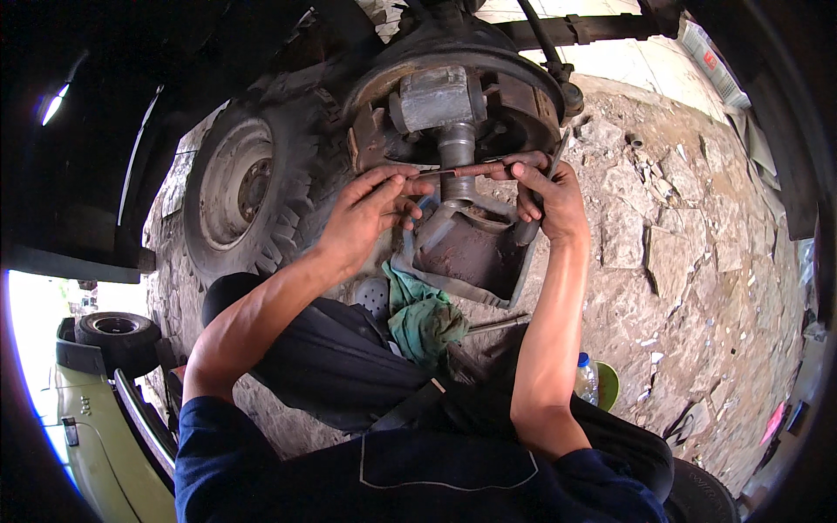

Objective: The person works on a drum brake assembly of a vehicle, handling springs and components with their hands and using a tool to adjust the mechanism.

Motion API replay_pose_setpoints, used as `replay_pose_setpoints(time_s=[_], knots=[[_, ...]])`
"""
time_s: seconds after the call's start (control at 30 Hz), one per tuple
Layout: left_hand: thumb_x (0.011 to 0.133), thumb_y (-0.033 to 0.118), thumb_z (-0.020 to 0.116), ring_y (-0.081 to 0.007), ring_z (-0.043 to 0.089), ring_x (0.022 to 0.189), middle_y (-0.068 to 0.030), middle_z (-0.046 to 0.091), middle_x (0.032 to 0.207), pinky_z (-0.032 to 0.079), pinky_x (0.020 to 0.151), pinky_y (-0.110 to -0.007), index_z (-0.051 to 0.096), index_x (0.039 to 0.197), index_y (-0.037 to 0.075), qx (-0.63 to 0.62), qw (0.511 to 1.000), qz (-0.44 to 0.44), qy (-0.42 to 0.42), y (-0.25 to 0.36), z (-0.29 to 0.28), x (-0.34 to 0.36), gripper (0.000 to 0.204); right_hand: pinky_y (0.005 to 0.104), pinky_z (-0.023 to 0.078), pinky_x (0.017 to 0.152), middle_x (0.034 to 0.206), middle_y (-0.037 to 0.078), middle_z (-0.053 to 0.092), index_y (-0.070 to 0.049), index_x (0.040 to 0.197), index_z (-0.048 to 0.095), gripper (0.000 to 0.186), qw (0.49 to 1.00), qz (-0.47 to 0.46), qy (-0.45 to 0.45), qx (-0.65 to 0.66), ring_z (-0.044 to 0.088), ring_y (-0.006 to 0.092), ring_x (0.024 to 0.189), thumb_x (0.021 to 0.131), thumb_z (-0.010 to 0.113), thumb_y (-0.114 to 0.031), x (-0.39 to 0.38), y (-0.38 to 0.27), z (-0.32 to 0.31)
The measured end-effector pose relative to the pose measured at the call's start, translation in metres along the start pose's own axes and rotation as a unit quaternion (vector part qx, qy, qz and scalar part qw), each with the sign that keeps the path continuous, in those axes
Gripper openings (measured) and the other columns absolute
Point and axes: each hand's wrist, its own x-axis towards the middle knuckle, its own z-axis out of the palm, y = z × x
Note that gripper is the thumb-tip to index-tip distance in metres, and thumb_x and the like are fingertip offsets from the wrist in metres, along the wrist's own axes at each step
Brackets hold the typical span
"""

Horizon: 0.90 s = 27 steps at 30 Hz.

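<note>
Both my hands are raised in front of a threaded axle spindle. My left hand pinches one end of a thin, wire-like metal piece. The fingertips of my right hand reach toward its other end; whether they touch it I cannot tell. A dark bar-like tool is held in my right palm, its ends showing above and below the hand. Behind the hands are a grey metal block and a round brake assembly. Below the spindle sits an open metal pan, dark and rusty inside.
A large tyred wheel leans at the left. A green rag lies by my leg. A blue-capped bottle and green bowl stand near my right knee. Rough stone ground spreads right. A greenish vehicle is lower left.
</note>
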Motion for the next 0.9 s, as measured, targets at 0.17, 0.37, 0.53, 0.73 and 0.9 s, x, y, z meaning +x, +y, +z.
replay_pose_setpoints(time_s=[0.17, 0.37, 0.53, 0.73, 0.9], knots=[[0.101, 0.023, 0.049, -0.0169, 0.058, 0.088, -0.0099, 0.064, 0.110, 0.047, 0.074, -0.031, 0.053, 0.125, 0.003, -0.012, 1.000, -0.002, 0.005, 0.004, -0.001, -0.003, 0.032, 0.0221, 0.033, 0.038, 0.082, 0.016, 0.072, 0.001, 0.089, 0.066, 0.017, 1.000, -0.004, 0.015, 0.006, 0.043, 0.0068, 0.040, 0.088, 0.069, -0.015, -0.002, -0.003, 0.009], [0.099, 0.021, 0.048, -0.0161, 0.056, 0.088, -0.0098, 0.064, 0.109, 0.046, 0.076, -0.031, 0.054, 0.125, 0.000, -0.053, 0.998, -0.008, 0.018, 0.009, -0.004, 0.001, 0.033, 0.0218, 0.033, 0.038, 0.073, 0.014, 0.071, 0.000, 0.079, 0.066, 0.022, 0.997, 0.015, 0.027, -0.066, 0.044, 0.0064, 0.040, 0.087, 0.071, -0.020, -0.003, -0.008, 0.012], [0.099, 0.019, 0.047, -0.0165, 0.055, 0.088, -0.0096, 0.064, 0.106, 0.045, 0.077, -0.032, 0.053, 0.128, 0.000, -0.029, 0.999, 0.037, 0.016, 0.007, -0.003, 0.000, 0.035, 0.0216, 0.032, 0.037, 0.067, 0.012, 0.068, 0.001, 0.079, 0.065, 0.025, 0.992, 0.055, -0.011, -0.110, 0.042, 0.0065, 0.039, 0.087, 0.071, -0.022, -0.005, -0.010, 0.009], [0.099, 0.016, 0.046, -0.0168, 0.055, 0.088, -0.0084, 0.062, 0.106, 0.045, 0.078, -0.032, 0.051, 0.133, 0.002, -0.043, 0.998, 0.042, 0.021, 0.007, -0.004, 0.001, 0.038, 0.0205, 0.031, 0.036, 0.062, 0.010, 0.065, 0.002, 0.082, 0.065, 0.027, 0.990, 0.073, -0.031, -0.115, 0.042, 0.0064, 0.038, 0.089, 0.069, -0.024, -0.004, -0.005, 0.015], [0.099, 0.018, 0.047, -0.0161, 0.055, 0.087, -0.0072, 0.061, 0.106, 0.045, 0.076, -0.031, 0.051, 0.134, 0.004, -0.036, 0.999, 0.028, 0.030, -0.001, -0.001, 0.000, 0.038, 0.0207, 0.031, 0.037, 0.061, 0.008, 0.064, 0.001, 0.082, 0.066, 0.028, 0.992, 0.046, -0.022, -0.117, 0.042, 0.0063, 0.039, 0.090, 0.068, -0.025, -0.002, -0.003, 0.022]])
